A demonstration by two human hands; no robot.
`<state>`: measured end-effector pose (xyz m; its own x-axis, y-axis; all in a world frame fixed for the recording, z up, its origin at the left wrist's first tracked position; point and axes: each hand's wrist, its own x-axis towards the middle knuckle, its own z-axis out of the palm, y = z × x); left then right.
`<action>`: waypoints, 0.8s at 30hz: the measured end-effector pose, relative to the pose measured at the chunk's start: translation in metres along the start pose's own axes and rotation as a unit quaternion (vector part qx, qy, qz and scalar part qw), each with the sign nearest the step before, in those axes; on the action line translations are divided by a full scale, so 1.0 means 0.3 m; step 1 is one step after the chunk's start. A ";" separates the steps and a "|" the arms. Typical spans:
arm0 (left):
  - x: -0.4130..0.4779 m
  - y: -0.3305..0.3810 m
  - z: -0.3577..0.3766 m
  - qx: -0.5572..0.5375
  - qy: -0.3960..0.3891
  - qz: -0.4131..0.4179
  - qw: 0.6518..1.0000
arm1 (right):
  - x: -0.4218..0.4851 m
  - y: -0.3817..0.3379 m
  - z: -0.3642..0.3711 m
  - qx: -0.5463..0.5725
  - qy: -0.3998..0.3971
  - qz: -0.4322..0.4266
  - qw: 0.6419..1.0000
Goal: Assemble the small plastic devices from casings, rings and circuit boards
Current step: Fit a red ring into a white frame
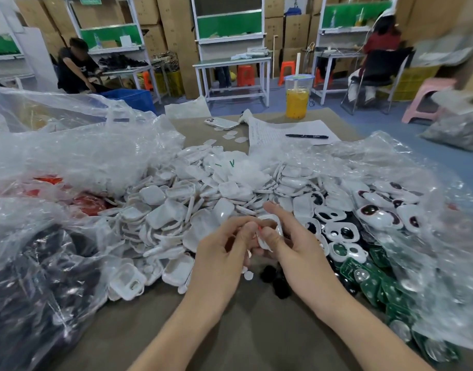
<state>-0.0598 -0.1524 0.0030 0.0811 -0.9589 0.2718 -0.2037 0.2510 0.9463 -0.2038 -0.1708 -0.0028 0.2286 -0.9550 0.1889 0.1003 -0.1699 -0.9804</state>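
Observation:
My left hand [224, 253] and my right hand [291, 247] meet above the table's near middle, and both pinch one small white casing [269, 231] between fingers and thumbs. A speck of red shows at the casing's left edge. Behind the hands lies a big heap of white casings and rings [192, 199]. To the right are white casings with dark inserts [369, 210], and green circuit boards [364, 274] spill out of a clear bag. A few black parts [275, 279] lie under my right hand.
Crumpled clear plastic bags [69, 156] flank the heap on both sides; the left ones hold red and black parts. At the table's far end stand a jar of orange drink [297, 99], a phone [221, 123], paper and a pen [306, 136]. Other people sit at benches beyond.

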 end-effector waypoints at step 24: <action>0.006 0.012 -0.021 -0.084 -0.004 -0.040 0.996 | -0.015 -0.029 0.009 -0.089 0.036 -0.020 0.995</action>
<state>-0.0543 -0.1522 0.0080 0.0830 -0.9776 0.1932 -0.0312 0.1913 0.9810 -0.2031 -0.1644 0.0051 0.1568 -0.9604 0.2303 -0.0668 -0.2429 -0.9677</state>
